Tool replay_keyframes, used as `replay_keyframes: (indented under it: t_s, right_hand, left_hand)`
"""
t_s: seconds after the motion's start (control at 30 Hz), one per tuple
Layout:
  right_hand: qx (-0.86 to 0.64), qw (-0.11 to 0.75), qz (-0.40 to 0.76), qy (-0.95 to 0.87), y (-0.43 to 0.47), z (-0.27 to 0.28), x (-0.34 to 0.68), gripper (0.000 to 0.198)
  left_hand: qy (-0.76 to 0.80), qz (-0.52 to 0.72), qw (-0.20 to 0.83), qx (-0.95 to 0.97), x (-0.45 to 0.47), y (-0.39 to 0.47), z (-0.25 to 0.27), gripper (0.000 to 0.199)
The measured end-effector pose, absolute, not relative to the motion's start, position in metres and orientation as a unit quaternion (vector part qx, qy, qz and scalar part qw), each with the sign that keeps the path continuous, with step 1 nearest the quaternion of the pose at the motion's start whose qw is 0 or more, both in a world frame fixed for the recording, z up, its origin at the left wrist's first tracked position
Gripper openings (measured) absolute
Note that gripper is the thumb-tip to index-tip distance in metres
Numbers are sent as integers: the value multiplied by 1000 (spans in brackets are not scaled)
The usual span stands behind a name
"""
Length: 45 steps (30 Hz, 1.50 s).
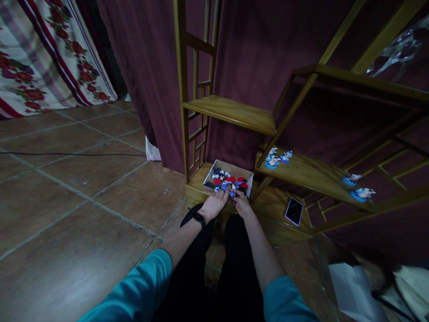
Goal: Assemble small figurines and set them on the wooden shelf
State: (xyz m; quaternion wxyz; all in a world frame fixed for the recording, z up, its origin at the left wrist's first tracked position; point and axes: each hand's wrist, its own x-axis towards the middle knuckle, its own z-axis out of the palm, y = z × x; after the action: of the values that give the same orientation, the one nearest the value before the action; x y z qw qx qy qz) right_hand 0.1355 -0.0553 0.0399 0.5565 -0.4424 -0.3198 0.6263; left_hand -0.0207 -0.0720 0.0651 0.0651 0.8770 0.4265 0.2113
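Observation:
A shallow white box (214,166) stands on the lowest wooden shelf. Small figurines (221,177) with red, black and blue round bases lie jumbled inside it. At the box's near edge my left hand (215,205) and my right hand (241,203) come together, fingers bent inward. Between their fingertips is a small figurine with a blue-purple base (232,193), which both hands appear to grip. Its details are too small to make out, and the fingers partly cover it.
Several blue-based figurines (272,162) stand on the raised shelf (308,172) to the right, with more at its far end (362,193). A phone (294,211) lies on the lower shelf. An upper shelf (234,112) overhangs the box. Wooden posts and lattice surround it.

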Motion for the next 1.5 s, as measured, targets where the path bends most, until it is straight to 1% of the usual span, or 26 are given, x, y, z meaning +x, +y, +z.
replay_keyframes:
  t_s: [0.17,0.27,0.37,0.53,0.6,0.73,0.87,0.97,1.1,1.37,1.5]
  right_hand:
    - [-451,553,625,-317,-56,40,136,34]
    - [-451,551,628,-313,-55,40,136,32]
    - [-439,550,639,-312,-54,41,134,29]
    - [-435,547,646,-307,-55,42,133,22]
    - [-439,550,645,-296,-55,42,132,23]
    - [-447,550,653,-268,-52,40,134,22]
    - [-450,553,653,-254,-48,37,135,20]
    - [-452,546,656,-259,-48,37,136,19]
    - [-447,542,662,-261,-49,38,135,20]
    - [-444,540,664,-263,-52,40,134,26]
    - [-442,546,656,-277,-56,41,134,27]
  left_hand:
    - [435,213,80,871,-21,-74,66,54]
    - [445,213,119,862,-21,-74,69,52]
    - [461,244,198,830,-22,-71,70,48]
    - [471,380,354,713,-22,-60,62,41]
    - [471,393,389,688,-19,-54,55,35]
    - [488,409,459,620,-12,-42,40,34]
    - [454,421,561,549,-10,-36,34,37]
    - [433,420,613,510,-11,-34,36,40]
    - [420,418,639,491,-14,-34,39,43]
    - [424,427,654,459,-15,-34,41,47]
    - [424,438,652,451,-15,-36,42,46]
